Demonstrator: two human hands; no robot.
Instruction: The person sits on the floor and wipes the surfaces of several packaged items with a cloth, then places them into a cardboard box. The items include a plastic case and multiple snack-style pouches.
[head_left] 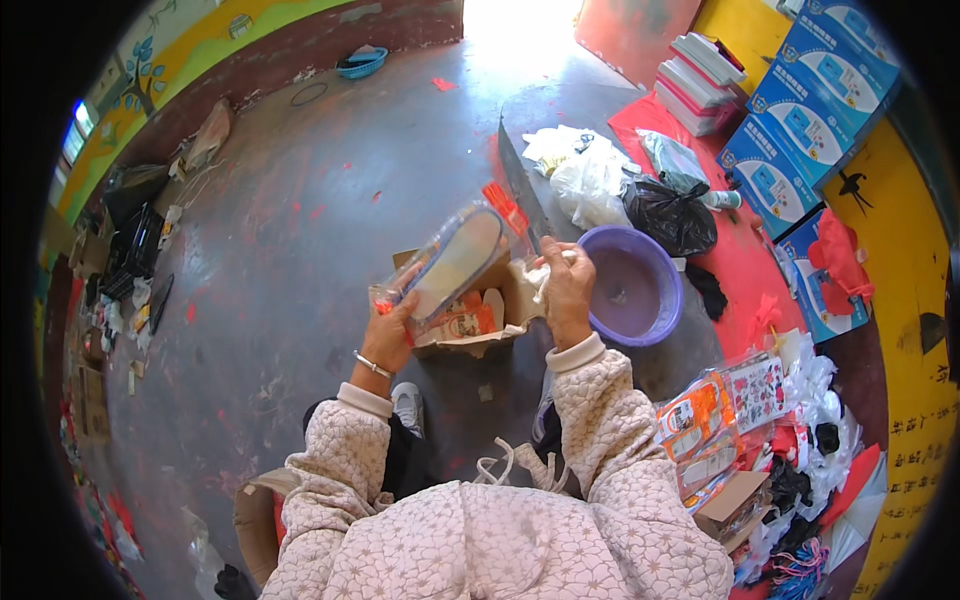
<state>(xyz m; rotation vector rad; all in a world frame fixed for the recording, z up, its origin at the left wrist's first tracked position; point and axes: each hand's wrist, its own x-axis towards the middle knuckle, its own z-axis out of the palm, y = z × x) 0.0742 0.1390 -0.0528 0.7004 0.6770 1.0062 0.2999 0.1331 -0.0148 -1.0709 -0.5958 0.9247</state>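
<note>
My left hand (388,335) is closed on the lower end of a clear-wrapped pack of insoles (455,262), pale with a dark blue rim and tilted up to the right. Orange-red parts show at both ends of the pack. My right hand (570,290) pinches a crumpled white cloth or tissue (538,275) close to the pack's right side. Below both hands stands an open cardboard box (470,348), holding orange-and-white packages (468,322). The pack hides part of the box.
A purple basin (672,325) with murky liquid stands right of my right hand. White plastic bags (590,185), a black bag (672,215) and blue cartons (800,120) lie beyond. Orange packages (692,415) and loose wrapping pile up at the near right.
</note>
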